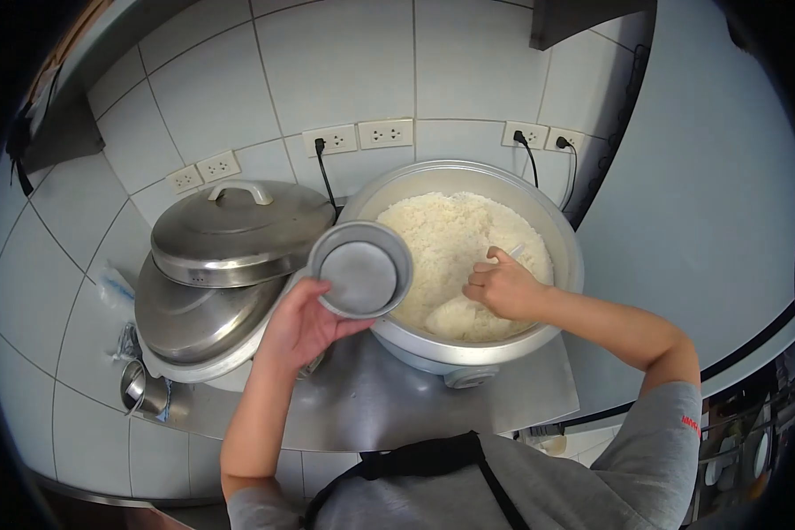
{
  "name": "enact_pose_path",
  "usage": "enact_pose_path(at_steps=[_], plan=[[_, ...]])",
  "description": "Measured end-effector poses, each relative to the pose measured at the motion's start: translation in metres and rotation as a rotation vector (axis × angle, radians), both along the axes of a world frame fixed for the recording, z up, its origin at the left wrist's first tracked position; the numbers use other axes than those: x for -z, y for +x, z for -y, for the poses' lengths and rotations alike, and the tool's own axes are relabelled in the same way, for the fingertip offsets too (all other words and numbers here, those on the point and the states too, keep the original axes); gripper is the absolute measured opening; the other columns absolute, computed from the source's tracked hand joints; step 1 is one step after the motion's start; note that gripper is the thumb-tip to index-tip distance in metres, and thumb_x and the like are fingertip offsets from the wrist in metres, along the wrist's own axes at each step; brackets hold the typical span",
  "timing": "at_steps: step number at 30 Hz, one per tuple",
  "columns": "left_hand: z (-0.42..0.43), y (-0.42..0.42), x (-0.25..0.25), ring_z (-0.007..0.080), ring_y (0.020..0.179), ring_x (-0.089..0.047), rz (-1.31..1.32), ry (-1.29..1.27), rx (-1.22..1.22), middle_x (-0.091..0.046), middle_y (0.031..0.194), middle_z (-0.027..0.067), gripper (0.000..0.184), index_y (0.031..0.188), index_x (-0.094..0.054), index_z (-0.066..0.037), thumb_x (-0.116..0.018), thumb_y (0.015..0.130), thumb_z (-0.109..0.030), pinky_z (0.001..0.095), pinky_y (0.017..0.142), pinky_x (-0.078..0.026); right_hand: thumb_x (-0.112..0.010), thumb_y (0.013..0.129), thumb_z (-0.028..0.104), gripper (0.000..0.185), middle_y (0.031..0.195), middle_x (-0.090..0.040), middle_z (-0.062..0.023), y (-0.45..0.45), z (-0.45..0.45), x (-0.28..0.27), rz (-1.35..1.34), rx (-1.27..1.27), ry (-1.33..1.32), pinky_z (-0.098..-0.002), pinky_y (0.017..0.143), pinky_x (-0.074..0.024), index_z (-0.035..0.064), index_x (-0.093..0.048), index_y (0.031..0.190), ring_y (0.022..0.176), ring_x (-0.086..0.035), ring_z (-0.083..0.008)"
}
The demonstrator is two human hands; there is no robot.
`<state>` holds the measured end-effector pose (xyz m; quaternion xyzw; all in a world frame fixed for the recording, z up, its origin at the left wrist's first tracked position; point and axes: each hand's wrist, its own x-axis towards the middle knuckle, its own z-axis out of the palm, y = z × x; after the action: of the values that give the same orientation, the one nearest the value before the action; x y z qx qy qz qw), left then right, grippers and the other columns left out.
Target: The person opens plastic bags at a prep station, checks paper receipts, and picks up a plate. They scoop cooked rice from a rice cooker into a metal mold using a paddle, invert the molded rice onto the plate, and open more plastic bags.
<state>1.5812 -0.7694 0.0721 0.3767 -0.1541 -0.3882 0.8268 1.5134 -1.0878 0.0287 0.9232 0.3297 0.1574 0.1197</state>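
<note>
My left hand (302, 325) grips a small round metal bowl (359, 276) by its side, thumb at the rim. The bowl is tilted toward me and its inside is bare. It overlaps the left rim of a big rice cooker (567, 265) in the view. Cooked white rice (442, 225) fills much of the cooker's pot. Over the rice, my right hand (506, 287) is closed around a rice paddle (517, 252); a white end pokes out above the fist. The paddle's blade appears to be down in the rice near the front, where it is hard to make out.
At the left, a metal lid (238, 230) with a pale handle rests on another lidded pot (203, 309). Both stand on a steel table (362, 397). A metal container (141, 389) hangs or stands at far left. Plugged cords run from wall sockets (385, 133) behind the cooker.
</note>
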Motion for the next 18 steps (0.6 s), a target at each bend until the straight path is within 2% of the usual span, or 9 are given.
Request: enact_pose_path(at_steps=[2, 5, 8, 10, 12, 15, 16, 17, 18], plan=[[0.022, 0.016, 0.000, 0.0308, 0.109, -0.052, 0.057, 0.048, 0.057, -0.041, 0.127, 0.0161, 0.057, 0.134, -0.027, -0.005, -0.046, 0.081, -0.009, 0.0482, 0.085, -0.049, -0.059, 0.074, 0.012, 0.002, 0.069, -0.057, -0.0005, -0.010, 0.004, -0.006, -0.134, 0.037, 0.109, -0.0380, 0.084, -0.0352, 0.0104, -0.060, 0.073, 0.077, -0.054, -0.0167], [0.050, 0.036, -0.002, 0.0266, 0.105, -0.054, 0.216, 0.165, 0.086, -0.043, 0.122, 0.0121, 0.063, 0.135, -0.026, -0.008, -0.048, 0.077, -0.002, 0.0466, 0.085, -0.049, -0.060, 0.079, 0.017, 0.011, 0.068, -0.059, -0.0032, -0.014, 0.018, -0.009, -0.387, 0.167, 0.340, -0.0378, 0.079, -0.0371, 0.0069, -0.061, 0.074, 0.073, -0.056, -0.0201], [0.067, 0.053, -0.001, 0.0240, 0.102, -0.054, 0.272, 0.255, 0.095, -0.042, 0.121, 0.0103, 0.067, 0.136, -0.026, -0.008, -0.051, 0.074, 0.000, 0.0452, 0.084, -0.050, -0.060, 0.081, 0.021, 0.019, 0.070, -0.061, -0.0084, -0.009, 0.038, -0.007, -0.616, 0.306, 0.568, -0.0371, 0.071, -0.0402, 0.0036, -0.062, 0.075, 0.068, -0.057, -0.0252], [0.076, 0.058, 0.000, 0.0232, 0.099, -0.055, 0.324, 0.337, 0.043, -0.046, 0.116, 0.0097, 0.063, 0.134, -0.028, -0.008, -0.052, 0.076, -0.003, 0.0448, 0.083, -0.051, -0.060, 0.081, 0.023, 0.022, 0.072, -0.062, -0.0124, -0.002, 0.048, -0.013, -0.736, 0.387, 0.723, -0.0368, 0.065, -0.0420, 0.0019, -0.062, 0.076, 0.067, -0.057, -0.0284], [0.083, 0.065, 0.006, 0.0244, 0.101, -0.056, 0.339, 0.423, -0.002, -0.048, 0.115, 0.0110, 0.058, 0.132, -0.030, -0.006, -0.052, 0.078, -0.004, 0.0442, 0.084, -0.051, -0.058, 0.082, 0.022, 0.021, 0.073, -0.062, -0.0151, 0.009, 0.050, -0.034, -0.645, 0.438, 0.716, -0.0383, 0.064, -0.0433, 0.0016, -0.061, 0.077, 0.069, -0.058, -0.0299], [0.099, 0.067, 0.012, 0.0277, 0.104, -0.055, 0.116, 0.431, 0.019, -0.048, 0.116, 0.0148, 0.051, 0.128, -0.033, -0.003, -0.051, 0.081, -0.011, 0.0463, 0.084, -0.051, -0.055, 0.084, 0.018, 0.018, 0.075, -0.062, -0.0173, 0.018, 0.034, -0.066, -0.360, 0.496, 0.621, -0.0413, 0.065, -0.0447, 0.0010, -0.060, 0.079, 0.072, -0.060, -0.0315], [0.106, 0.068, 0.017, 0.0282, 0.103, -0.056, 0.075, 0.351, 0.087, -0.048, 0.117, 0.0154, 0.049, 0.126, -0.033, -0.002, -0.051, 0.082, -0.012, 0.0467, 0.083, -0.051, -0.054, 0.084, 0.017, 0.017, 0.075, -0.061, -0.0178, 0.022, 0.026, -0.072, -0.239, 0.510, 0.572, -0.0424, 0.066, -0.0450, 0.0008, -0.059, 0.081, 0.074, -0.060, -0.0320], [0.111, 0.068, 0.022, 0.0288, 0.101, -0.057, 0.037, 0.270, 0.154, -0.048, 0.119, 0.0159, 0.047, 0.124, -0.034, -0.001, -0.050, 0.083, -0.014, 0.0472, 0.083, -0.051, -0.051, 0.083, 0.009, 0.010, 0.081, -0.062, -0.0164, 0.025, 0.017, -0.072, -0.194, 0.565, 0.475, -0.0453, 0.068, -0.0449, 0.0020, -0.058, 0.083, 0.079, -0.060, -0.0329], [0.115, 0.068, 0.026, 0.0293, 0.099, -0.058, -0.001, 0.190, 0.219, -0.048, 0.120, 0.0165, 0.045, 0.123, -0.035, 0.000, -0.050, 0.083, -0.016, 0.0476, 0.082, -0.051, -0.051, 0.081, 0.007, 0.010, 0.083, -0.062, -0.0159, 0.025, 0.013, -0.069, -0.096, 0.520, 0.439, -0.0452, 0.068, -0.0454, 0.0026, -0.059, 0.084, 0.080, -0.060, -0.0336]])
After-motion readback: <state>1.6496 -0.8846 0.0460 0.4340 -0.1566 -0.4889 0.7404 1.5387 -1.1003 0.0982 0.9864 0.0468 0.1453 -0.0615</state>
